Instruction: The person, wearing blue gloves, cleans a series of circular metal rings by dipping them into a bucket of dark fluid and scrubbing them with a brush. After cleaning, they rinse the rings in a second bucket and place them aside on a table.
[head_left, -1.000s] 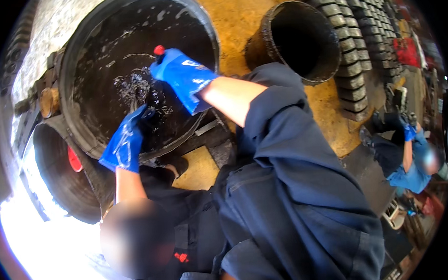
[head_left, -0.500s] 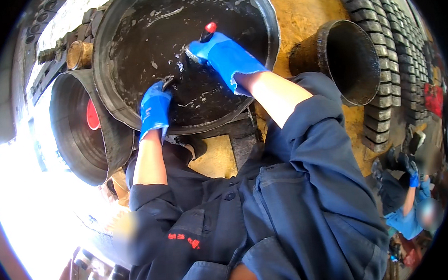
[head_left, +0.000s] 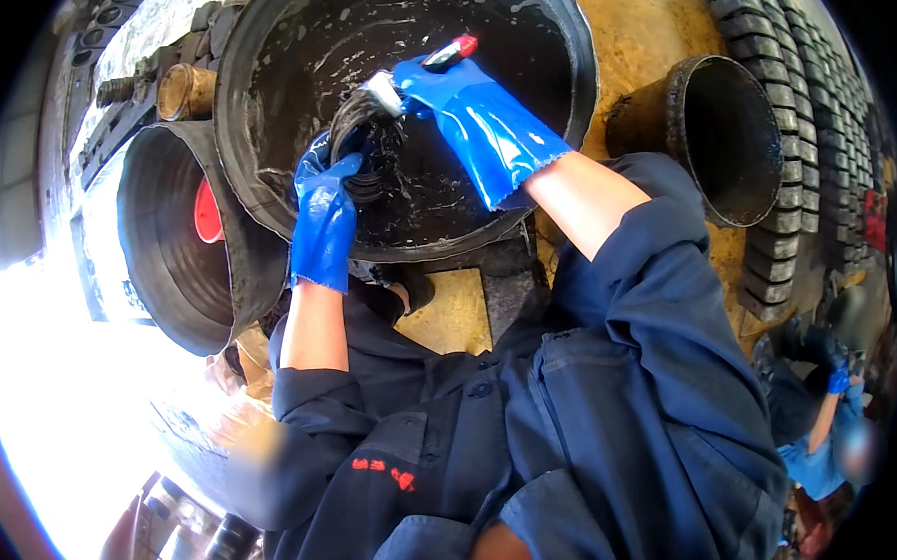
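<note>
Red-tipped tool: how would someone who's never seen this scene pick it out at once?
Find the large round black tub at the upper middle of the view. Over it, the blue-gloved right hand grips the tool, its handle end jutting past the glove. Its small bright red tip sets it apart from the dark, curved bundle at the left hand.

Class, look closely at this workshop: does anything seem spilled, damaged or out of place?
The smaller dark tub at left looks misshapen: its rim kinks instead of curving evenly, though the fisheye lens may exaggerate this. A bright red patch inside it stands out against the dark wall. I see no obvious spill.
</note>
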A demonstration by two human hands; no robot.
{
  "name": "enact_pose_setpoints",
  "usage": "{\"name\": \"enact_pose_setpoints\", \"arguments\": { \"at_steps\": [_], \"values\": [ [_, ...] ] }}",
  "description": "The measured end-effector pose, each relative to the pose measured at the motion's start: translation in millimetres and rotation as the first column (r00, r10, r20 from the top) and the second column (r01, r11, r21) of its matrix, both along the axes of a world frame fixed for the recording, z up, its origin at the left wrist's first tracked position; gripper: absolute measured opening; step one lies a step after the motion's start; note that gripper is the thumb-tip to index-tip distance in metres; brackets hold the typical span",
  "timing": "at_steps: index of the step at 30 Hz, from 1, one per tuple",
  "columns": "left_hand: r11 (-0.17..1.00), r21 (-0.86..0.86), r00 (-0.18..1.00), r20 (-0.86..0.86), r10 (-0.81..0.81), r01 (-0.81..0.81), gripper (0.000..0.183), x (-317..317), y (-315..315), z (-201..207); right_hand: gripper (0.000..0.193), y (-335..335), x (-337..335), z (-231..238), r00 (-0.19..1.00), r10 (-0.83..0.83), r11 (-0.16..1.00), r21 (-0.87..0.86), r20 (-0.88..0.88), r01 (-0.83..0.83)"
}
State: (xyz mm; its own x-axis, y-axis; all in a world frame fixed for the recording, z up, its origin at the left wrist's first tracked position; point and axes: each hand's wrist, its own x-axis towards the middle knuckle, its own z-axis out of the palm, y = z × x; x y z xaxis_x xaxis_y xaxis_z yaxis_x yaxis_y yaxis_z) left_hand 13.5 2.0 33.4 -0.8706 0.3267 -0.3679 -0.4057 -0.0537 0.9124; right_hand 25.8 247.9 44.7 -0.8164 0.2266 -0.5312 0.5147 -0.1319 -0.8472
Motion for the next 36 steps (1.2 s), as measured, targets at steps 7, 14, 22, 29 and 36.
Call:
{"name": "enact_pose_setpoints", "arguments": {
  "at_steps": [7, 14, 22, 29, 36],
  "values": [
    [0.992, 0.106, 0.996, 0.066, 0.066, -0.073, 0.059, 0, -7, -6, 0.037, 7, 26, -7, 0.995, 0.043, 0.968, 0.243, 0.094, -0.065],
    [0.999, -0.029, 0.999, -0.017, -0.038, 0.038, 0.043, 4, 2, -6, 0.025, 4, -5, 12, 0.972, 0.226, 0.974, 0.014, -0.064, -0.226],
    [0.997, 0.061, 0.991, 0.124, -0.058, 0.051, 0.053, -2, -1, -16, 0.032, -9, -3, 14, 0.949, 0.309, 0.946, 0.125, -0.066, -0.299],
    [0.997, -0.032, 0.987, 0.140, 0.077, -0.074, 0.049, 5, 7, -6, 0.028, 2, 19, 7, 1.000, 0.015, 0.976, -0.217, -0.014, -0.018],
    [0.998, 0.042, 0.998, 0.041, -0.047, 0.046, 0.043, 3, 19, 1, 0.034, 20, 24, -10, 0.974, 0.092, 0.948, 0.280, 0.209, -0.149]
  ]
}}
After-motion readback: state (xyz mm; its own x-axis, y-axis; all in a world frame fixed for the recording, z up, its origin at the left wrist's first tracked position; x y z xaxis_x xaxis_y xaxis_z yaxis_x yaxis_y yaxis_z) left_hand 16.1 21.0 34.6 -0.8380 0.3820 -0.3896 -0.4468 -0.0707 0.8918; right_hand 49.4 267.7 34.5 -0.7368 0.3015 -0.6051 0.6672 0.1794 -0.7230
